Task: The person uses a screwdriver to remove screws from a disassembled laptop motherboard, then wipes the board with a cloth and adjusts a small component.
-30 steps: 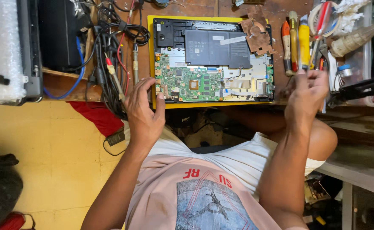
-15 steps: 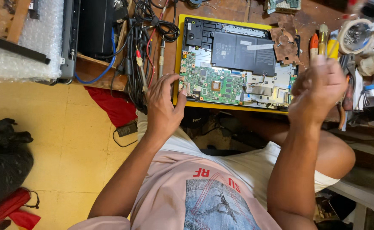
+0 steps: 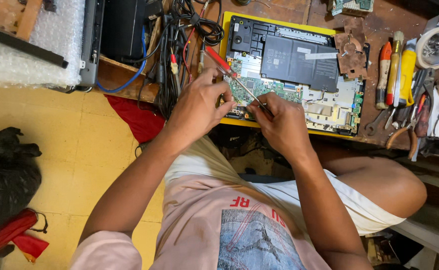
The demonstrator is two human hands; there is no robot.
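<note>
The person sits at a wooden work surface (image 3: 379, 137) and looks down at an opened laptop (image 3: 292, 75) with a yellow edge, which lies flat on the surface with its bottom cover off. Inside it there are a black battery (image 3: 294, 60) in the upper middle and a green circuit board (image 3: 259, 89) below it.

The left hand (image 3: 197, 107) is at the near left corner of the laptop. Its grip is closed on a screwdriver (image 3: 232, 75) with a red handle; the handle points up and to the left, and the thin metal shaft goes down to the right over the circuit board. The right hand (image 3: 282, 122) is just beside the left one, at the near edge of the laptop. Its fingers are pinched together around the lower end of the screwdriver shaft, so both hands hold the same tool. The tip itself is hidden behind the right fingers.

To the left of the laptop, a bundle of black cables (image 3: 172, 55) lies on the surface, and further left a sheet of bubble wrap (image 3: 24, 50). To the right, several hand tools (image 3: 397, 67) lie side by side, with pliers (image 3: 404, 132) near them and a roll of tape (image 3: 437, 47) at the far right. A copper-coloured plate (image 3: 352, 50) rests on the upper right part of the laptop.
</note>
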